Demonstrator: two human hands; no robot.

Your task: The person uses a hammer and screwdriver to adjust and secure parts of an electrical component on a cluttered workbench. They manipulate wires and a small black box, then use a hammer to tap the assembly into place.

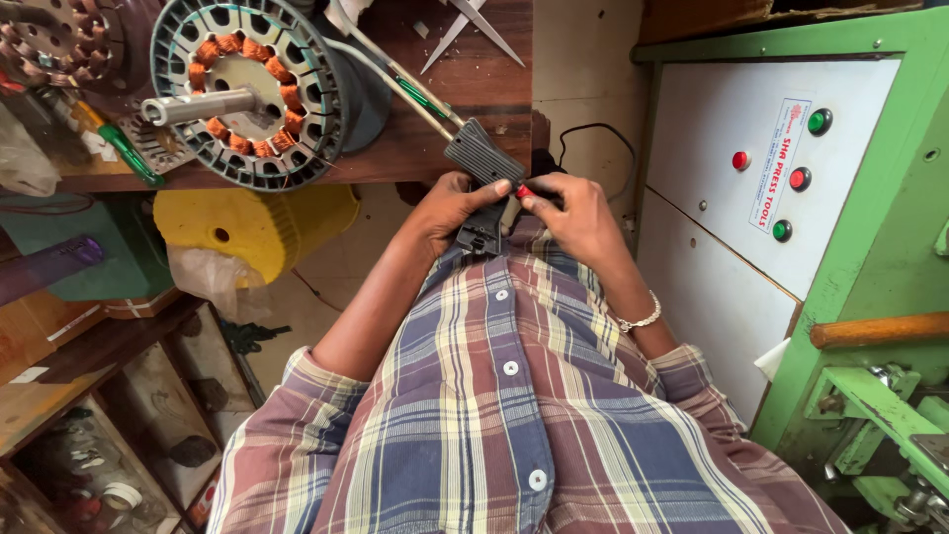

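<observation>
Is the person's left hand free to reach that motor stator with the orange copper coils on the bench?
Probably not right away. The left hand grips a black handled tool, so it is occupied. Nothing blocks the way to the stator on the wooden bench.

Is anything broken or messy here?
Nothing looks broken. The bench is cluttered: a motor stator with orange copper windings sits by its edge beside scissors. The left hand and right hand hold a black soldering gun against the person's shirt.
</observation>
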